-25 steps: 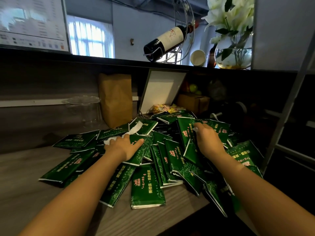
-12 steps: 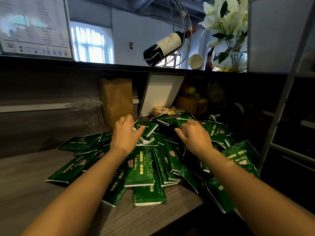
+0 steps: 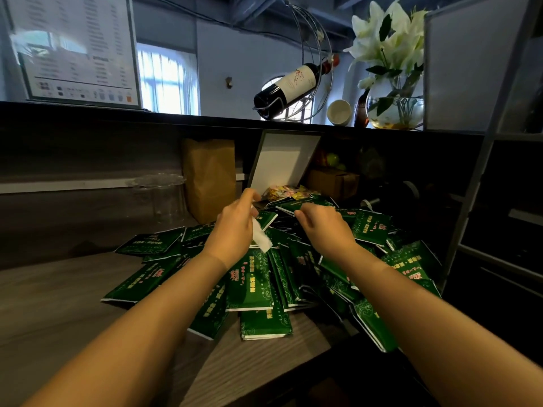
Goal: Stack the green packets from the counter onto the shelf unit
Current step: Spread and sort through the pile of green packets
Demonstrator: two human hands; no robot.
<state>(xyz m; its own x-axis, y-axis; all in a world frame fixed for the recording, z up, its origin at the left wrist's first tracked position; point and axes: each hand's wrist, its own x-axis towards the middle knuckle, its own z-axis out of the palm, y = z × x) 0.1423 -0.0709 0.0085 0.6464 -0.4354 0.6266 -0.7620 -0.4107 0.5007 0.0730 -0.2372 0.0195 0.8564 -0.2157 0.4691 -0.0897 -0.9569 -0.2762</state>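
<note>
Green packets (image 3: 252, 277) are heaped on the desk (image 3: 58, 304), beneath and ahead of both hands. A white slip (image 3: 261, 237) is pinched by the curled fingers (image 3: 250, 197) of the left hand (image 3: 233, 230). The right hand (image 3: 326, 227) is curled at a rear packet (image 3: 296, 203); whether it is gripped cannot be told.
</note>
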